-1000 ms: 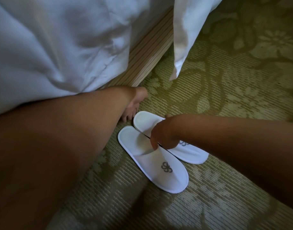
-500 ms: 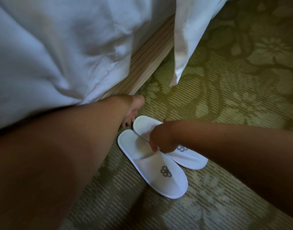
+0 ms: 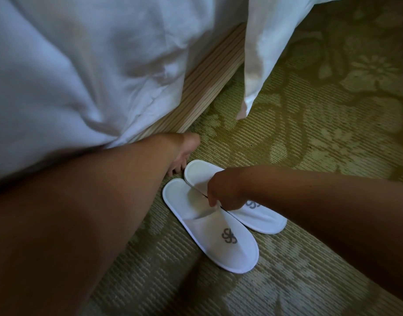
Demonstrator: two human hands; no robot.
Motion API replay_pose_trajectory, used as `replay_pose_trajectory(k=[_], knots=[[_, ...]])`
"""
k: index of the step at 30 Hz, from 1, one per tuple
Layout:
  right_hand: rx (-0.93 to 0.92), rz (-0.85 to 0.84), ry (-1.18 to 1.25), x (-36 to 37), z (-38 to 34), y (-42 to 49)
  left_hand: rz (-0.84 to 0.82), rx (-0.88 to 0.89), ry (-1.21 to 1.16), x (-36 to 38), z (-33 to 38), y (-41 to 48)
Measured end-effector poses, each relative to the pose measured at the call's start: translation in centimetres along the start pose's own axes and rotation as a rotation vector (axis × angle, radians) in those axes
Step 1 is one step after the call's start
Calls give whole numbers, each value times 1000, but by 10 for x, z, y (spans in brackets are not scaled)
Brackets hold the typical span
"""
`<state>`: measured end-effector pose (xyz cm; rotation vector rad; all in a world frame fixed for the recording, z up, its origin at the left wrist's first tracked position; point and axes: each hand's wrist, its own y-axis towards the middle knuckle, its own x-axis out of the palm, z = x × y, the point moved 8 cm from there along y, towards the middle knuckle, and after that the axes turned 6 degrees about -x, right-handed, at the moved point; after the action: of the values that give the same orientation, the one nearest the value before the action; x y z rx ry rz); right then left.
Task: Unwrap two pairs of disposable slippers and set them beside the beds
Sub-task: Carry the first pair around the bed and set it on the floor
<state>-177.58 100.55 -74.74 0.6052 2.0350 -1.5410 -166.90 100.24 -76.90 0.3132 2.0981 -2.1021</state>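
Note:
Two white disposable slippers with a grey logo lie unwrapped, side by side, on the carpet beside the bed. The near slipper (image 3: 215,233) overlaps the edge of the far slipper (image 3: 264,218). My right hand (image 3: 226,193) hovers over both, its fingertips pinched on the upper's edge where the two slippers meet. My left hand (image 3: 183,156) reaches down along the bed base, fingers apart and touching the carpet just beside the far slipper's heel. It holds nothing. No wrapper is in view.
A white duvet (image 3: 82,76) hangs over the bed's striped base (image 3: 207,83) at the upper left. A second white sheet corner (image 3: 264,53) hangs down at top centre. Green floral carpet (image 3: 321,137) covers the floor to the right and front.
The view has shifted a little, so the slippers sit slightly lower in frame. My right hand's fingers stay pinched at the slippers' uppers; my left hand has barely moved.

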Motion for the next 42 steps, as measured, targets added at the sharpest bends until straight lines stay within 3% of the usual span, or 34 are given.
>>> replay_pose_trajectory(k=[3,10,19,28,42], knots=[[81,106,212,1,17,0,-13,20,-14,1,1,0],[250,243,387,27,43,6,-5,29,-3,-2,2,3],[336,257,312,22,54,-1,-29,17,-4,-1,0,13],[289,222,290,20,43,4,32,97,-75,-13,5,19],[225,213,278,11,40,2,20,36,-33,-6,3,8]])
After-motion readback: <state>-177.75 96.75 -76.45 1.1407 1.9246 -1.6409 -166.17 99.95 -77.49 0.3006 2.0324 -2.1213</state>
